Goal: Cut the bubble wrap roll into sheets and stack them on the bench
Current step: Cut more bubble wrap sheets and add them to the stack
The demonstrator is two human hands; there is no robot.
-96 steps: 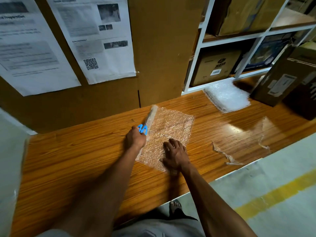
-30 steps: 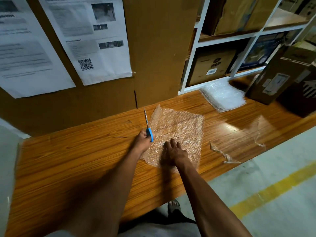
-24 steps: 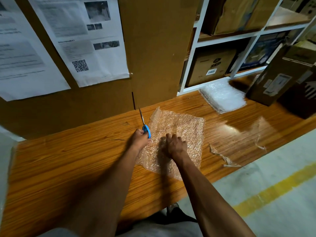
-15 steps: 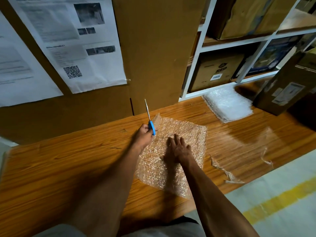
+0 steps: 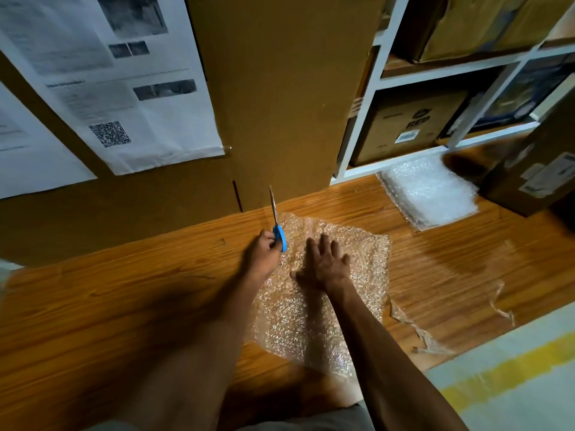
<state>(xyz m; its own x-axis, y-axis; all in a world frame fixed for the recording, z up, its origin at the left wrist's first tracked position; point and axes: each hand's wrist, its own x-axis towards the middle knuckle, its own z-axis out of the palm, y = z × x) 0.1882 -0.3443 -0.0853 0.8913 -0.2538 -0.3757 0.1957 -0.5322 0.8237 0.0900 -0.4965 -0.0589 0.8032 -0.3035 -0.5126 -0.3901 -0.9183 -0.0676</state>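
So the bench [image 5: 130,293] runs wide across the view, wood grain going left to right, with a cardboard wall behind it and shelves up at about 1 o'clock. On it, dead centre, is a loose sheet of bubble wrap [image 5: 357,275], roughly square but skewed, its long way running from about 11 o'clock down to 5 o'clock, with the near corner hanging close to the bench edge. The stack of cut sheets [image 5: 432,194] sits well apart from it, out at 2 o'clock from the sheet, tucked against the bottom shelf beside a cardboard box [image 5: 535,169]. That's the bit that matters, I reckon: the sheet has to travel up and to the right, and the right hand [image 5: 323,265] is the nearer one for that. It lies flat on the wrap with the fingers spread and straight, pointing to 12 o'clock, pressing it down, not pinching it. The left hand [image 5: 264,253] is just beside the sheet's left edge, fingers curled round the blue handles of the scissors [image 5: 275,219], blades closed and pointing to 12. A couple of thin offcut strips [image 5: 417,331] lie at 4 o'clock from the sheet.
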